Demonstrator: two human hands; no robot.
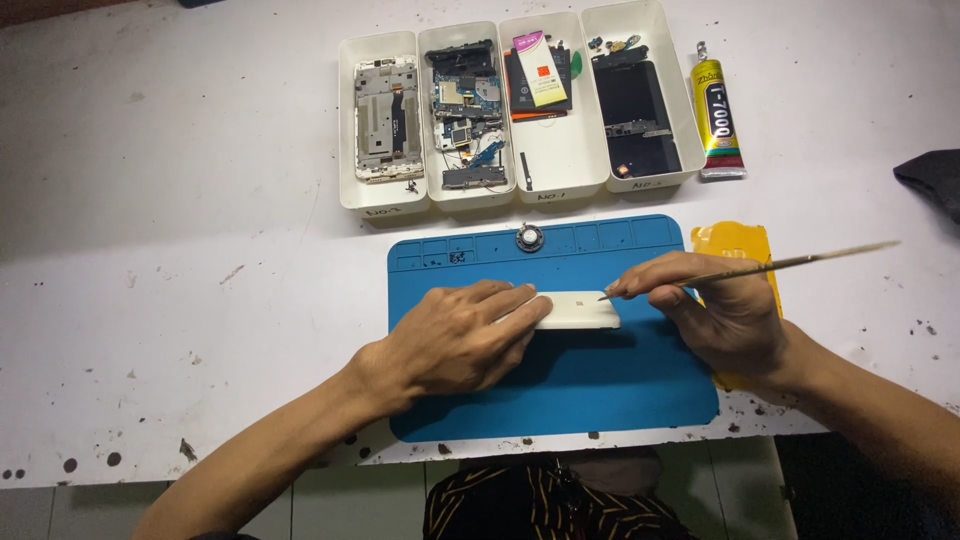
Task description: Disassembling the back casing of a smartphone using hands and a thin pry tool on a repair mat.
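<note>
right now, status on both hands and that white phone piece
Left hand flat on the white phone body, pinning it to the blue mat. Right hand holds thin tool, tip at the body's right end. Nothing blocking.

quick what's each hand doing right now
Left hand: open, flat, pressing down on the white phone cover.
Right hand: closed on a thin brush.

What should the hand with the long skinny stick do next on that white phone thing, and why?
Probably slide the thin tool along the edge of the white phone shell. Its tip already sits at the shell's right end, the right hand pinches it like a pen, and the left hand presses the shell flat on the blue mat, so it seems steadied for that.
</note>
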